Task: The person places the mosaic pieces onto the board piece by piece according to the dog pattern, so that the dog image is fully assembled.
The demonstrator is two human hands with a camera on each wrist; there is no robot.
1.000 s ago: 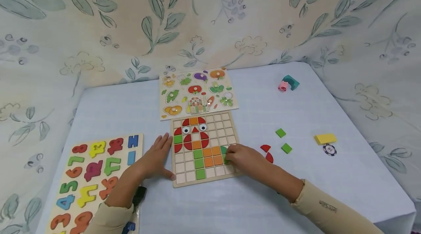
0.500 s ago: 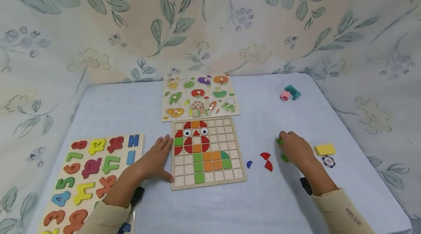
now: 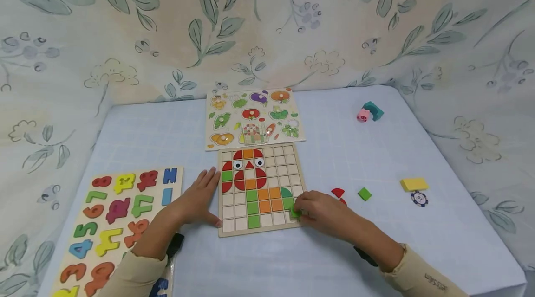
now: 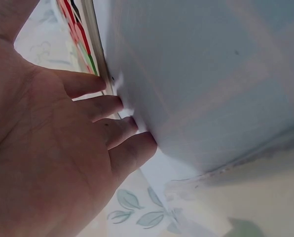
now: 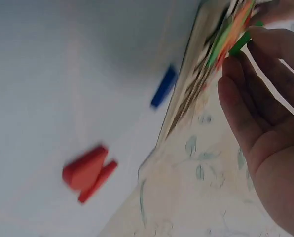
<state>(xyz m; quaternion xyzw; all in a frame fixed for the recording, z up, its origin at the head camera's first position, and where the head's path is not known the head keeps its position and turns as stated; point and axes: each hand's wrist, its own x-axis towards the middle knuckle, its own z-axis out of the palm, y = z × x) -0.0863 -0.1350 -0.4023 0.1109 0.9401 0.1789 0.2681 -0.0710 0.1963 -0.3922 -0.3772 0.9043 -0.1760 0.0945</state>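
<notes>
A wooden grid board [image 3: 273, 171] lies mid-table, with red, orange and green pieces and two eye pieces set in its cells. My left hand [image 3: 196, 202] rests at its left edge, fingers and thumb spread; in the left wrist view, the fingertips [image 4: 148, 143] are at the board's side. Over the lower right cells, my right hand [image 3: 326, 213] pinches a green square tile [image 3: 295, 214]. The right wrist view shows that tile edge-on between thumb and fingers, close above the board. Right of the hand lies another green square [image 3: 364, 194].
Red quarter pieces [image 3: 337, 193] and a blue piece [image 5: 164, 86] lie right of the board. Farther right are a yellow block [image 3: 414, 184] and a chip [image 3: 419, 198]. A number board [image 3: 179, 181] stands left, a vegetable puzzle [image 3: 297, 135] behind, a pig figure [image 3: 363, 114] far right.
My right hand went from the board out to the loose green squares, then came back left with one. A green square now sits under the green quarter. The left hand has stayed put.
</notes>
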